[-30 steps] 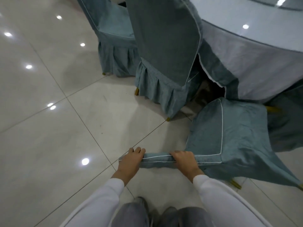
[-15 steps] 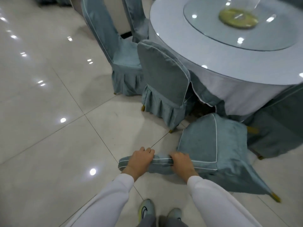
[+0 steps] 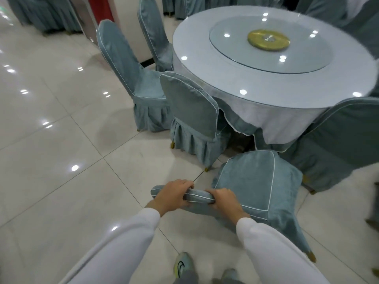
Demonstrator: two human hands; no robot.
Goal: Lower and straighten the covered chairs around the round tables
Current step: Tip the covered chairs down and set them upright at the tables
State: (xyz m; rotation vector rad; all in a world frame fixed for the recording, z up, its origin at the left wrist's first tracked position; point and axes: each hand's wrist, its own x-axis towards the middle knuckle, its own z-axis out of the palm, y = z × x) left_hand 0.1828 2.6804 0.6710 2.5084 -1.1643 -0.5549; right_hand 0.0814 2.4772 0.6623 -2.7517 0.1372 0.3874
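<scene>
A blue-grey covered chair (image 3: 256,183) with white piping stands in front of me, its seat facing the round table (image 3: 266,93). My left hand (image 3: 174,193) and my right hand (image 3: 223,199) both grip the top edge of its backrest, side by side, thumbs underneath. The backrest is seen nearly end-on from above. One gold leg tip shows at the lower right. Another covered chair (image 3: 194,121) stands just to its left, pushed against the table.
Two taller covered chairs (image 3: 133,78) stand further left along the table. A dark covered chair (image 3: 338,144) is at the right. A glass turntable (image 3: 270,46) with a gold centre lies on the table. Glossy tiled floor stretches to the left. My shoes (image 3: 182,265) are below.
The view has risen and pulled back, so the table top and more chairs show. The chair has come up towards upright in both hands, whose grip is unchanged.
</scene>
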